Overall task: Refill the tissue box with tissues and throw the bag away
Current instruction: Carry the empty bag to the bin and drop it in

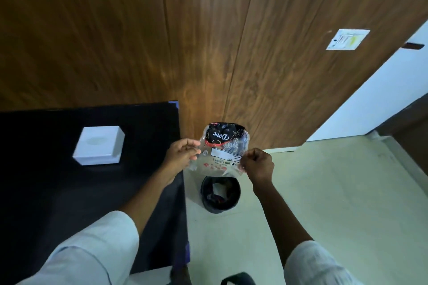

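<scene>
I see my left hand (183,154) and right hand (257,164), fingers pinching the empty plastic bag (223,147) at frame centre, above the black bin (220,194) on the pale floor (335,192). The white tissue box (98,145) sits on the black desk (58,192), left, against wood panelling (208,41).

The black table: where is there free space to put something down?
The black table is bare all around the white tissue box, widest between the box and the near edge. The left hand and forearm cross its right edge, so that side is crowded.
</scene>
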